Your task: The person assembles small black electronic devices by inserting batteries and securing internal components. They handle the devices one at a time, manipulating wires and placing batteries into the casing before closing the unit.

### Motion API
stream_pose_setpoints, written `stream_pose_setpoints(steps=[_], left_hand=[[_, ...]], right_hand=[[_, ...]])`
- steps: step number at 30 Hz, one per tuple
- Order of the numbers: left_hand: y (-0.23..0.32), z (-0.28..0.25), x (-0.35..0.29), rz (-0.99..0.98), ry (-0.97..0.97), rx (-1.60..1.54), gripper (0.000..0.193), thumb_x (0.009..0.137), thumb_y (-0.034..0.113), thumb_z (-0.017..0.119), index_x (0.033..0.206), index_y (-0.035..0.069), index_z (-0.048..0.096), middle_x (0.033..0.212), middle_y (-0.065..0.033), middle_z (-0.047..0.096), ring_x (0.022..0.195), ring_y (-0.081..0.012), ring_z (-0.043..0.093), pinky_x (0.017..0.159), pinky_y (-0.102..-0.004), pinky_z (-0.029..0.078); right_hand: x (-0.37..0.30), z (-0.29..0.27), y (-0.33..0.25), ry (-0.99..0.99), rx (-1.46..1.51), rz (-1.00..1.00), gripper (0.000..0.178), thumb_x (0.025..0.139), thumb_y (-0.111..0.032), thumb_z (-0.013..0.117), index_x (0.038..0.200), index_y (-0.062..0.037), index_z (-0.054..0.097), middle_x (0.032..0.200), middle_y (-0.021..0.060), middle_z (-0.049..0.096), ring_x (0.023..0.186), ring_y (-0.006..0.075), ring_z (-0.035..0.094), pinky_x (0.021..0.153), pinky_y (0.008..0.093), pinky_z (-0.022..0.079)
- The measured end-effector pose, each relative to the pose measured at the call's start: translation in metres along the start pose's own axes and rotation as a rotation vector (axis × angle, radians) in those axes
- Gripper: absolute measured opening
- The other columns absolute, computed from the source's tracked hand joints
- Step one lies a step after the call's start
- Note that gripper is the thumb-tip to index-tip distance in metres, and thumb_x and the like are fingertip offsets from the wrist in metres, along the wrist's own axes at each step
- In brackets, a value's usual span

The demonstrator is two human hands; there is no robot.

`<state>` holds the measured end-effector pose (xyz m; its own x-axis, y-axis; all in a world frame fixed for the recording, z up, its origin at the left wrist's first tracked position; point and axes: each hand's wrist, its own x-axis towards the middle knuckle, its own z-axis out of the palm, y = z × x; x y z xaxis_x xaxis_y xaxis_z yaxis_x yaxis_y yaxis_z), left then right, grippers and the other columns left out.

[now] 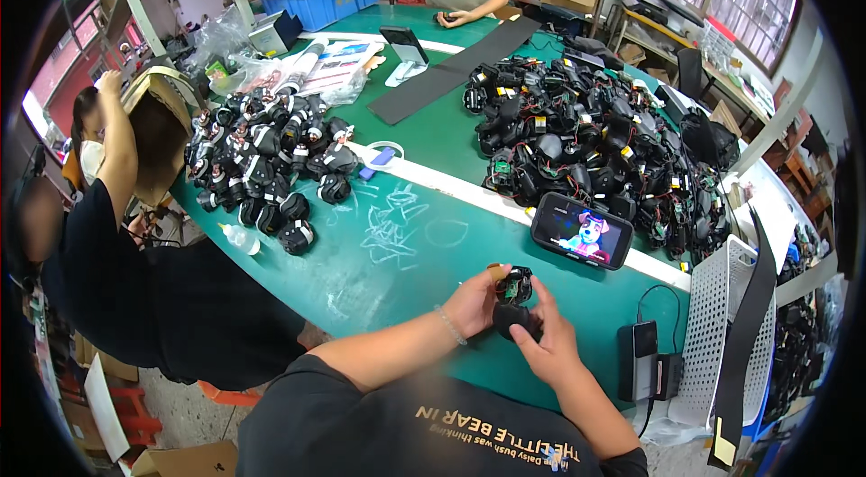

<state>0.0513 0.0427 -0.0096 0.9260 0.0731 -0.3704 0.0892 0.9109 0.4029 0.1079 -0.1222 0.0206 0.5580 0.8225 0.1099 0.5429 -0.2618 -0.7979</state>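
Above the near edge of the green table, both my hands hold a small black plastic housing, its kind unclear. Its upper part (pixel 515 288) lies open, baring a green circuit board. My left hand (pixel 472 304) pinches that part from the left. Beneath it is a rounded black shell (pixel 512 321), with the thumb of my right hand (pixel 550 342) against it and the right forefinger reaching up beside the circuit part. Whether shell and upper part are joined cannot be made out. Just beyond my hands, a phone (pixel 582 231) with a lit screen leans near a heap of parts.
Black housings with wires and boards form a big heap (pixel 564 139) at right. Another pile of black units (pixel 271 152) lies left, by a small bottle (pixel 240 239). A white perforated basket (pixel 717 333) and black charger (pixel 639 360) stand right. Co-workers are at left and far side.
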Motion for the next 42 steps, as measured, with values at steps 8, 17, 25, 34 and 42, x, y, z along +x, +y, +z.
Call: stream_pose_setpoints(steps=[8, 17, 25, 34, 42], left_hand=[[-0.003, -0.003, 0.001, -0.050, -0.041, -0.061, 0.013, 0.089, 0.025, 0.052, 0.095, 0.013, 0.051, 0.091, -0.0021, 0.057, 0.084, -0.0143, 0.057, 0.077, -0.0342, 0.049], [0.000, 0.002, -0.003, 0.026, -0.048, 0.020, 0.017, 0.091, 0.024, 0.048, 0.098, 0.009, 0.051, 0.092, -0.0070, 0.059, 0.085, -0.0193, 0.060, 0.079, -0.0362, 0.050], [-0.002, 0.002, -0.004, 0.000, -0.087, -0.031, 0.020, 0.092, 0.023, 0.046, 0.102, 0.007, 0.050, 0.096, -0.0093, 0.060, 0.087, -0.0220, 0.061, 0.080, -0.0376, 0.050], [-0.004, 0.000, 0.000, 0.055, -0.089, 0.030, 0.019, 0.088, 0.026, 0.053, 0.097, 0.009, 0.053, 0.094, -0.0082, 0.059, 0.088, -0.0230, 0.058, 0.082, -0.0397, 0.046], [-0.004, -0.002, 0.000, 0.037, -0.112, 0.023, 0.017, 0.090, 0.024, 0.050, 0.099, 0.009, 0.050, 0.093, -0.0082, 0.059, 0.088, -0.0223, 0.060, 0.081, -0.0389, 0.049]], right_hand=[[-0.003, 0.006, 0.008, 0.101, 0.123, 0.017, 0.079, 0.075, -0.016, 0.066, 0.140, -0.0053, 0.021, 0.079, 0.0096, 0.054, 0.069, 0.0222, 0.055, 0.066, 0.0325, 0.045], [0.000, 0.009, 0.009, 0.021, 0.066, 0.068, 0.082, 0.076, -0.019, 0.066, 0.140, -0.0042, 0.017, 0.088, 0.0125, 0.056, 0.076, 0.0261, 0.057, 0.070, 0.0351, 0.045], [0.001, 0.015, 0.015, 0.080, 0.170, 0.030, 0.084, 0.076, -0.018, 0.066, 0.141, -0.0045, 0.016, 0.094, 0.0132, 0.053, 0.085, 0.0255, 0.054, 0.081, 0.0355, 0.044], [0.004, 0.011, 0.019, -0.029, 0.092, -0.005, 0.080, 0.080, -0.006, 0.057, 0.143, -0.0081, 0.007, 0.111, 0.0157, 0.050, 0.096, 0.0206, 0.052, 0.086, 0.0331, 0.041], [0.003, 0.016, 0.021, 0.044, 0.131, -0.008, 0.082, 0.079, -0.020, 0.063, 0.141, -0.0039, 0.012, 0.093, 0.0142, 0.054, 0.084, 0.0263, 0.055, 0.079, 0.0361, 0.044]])
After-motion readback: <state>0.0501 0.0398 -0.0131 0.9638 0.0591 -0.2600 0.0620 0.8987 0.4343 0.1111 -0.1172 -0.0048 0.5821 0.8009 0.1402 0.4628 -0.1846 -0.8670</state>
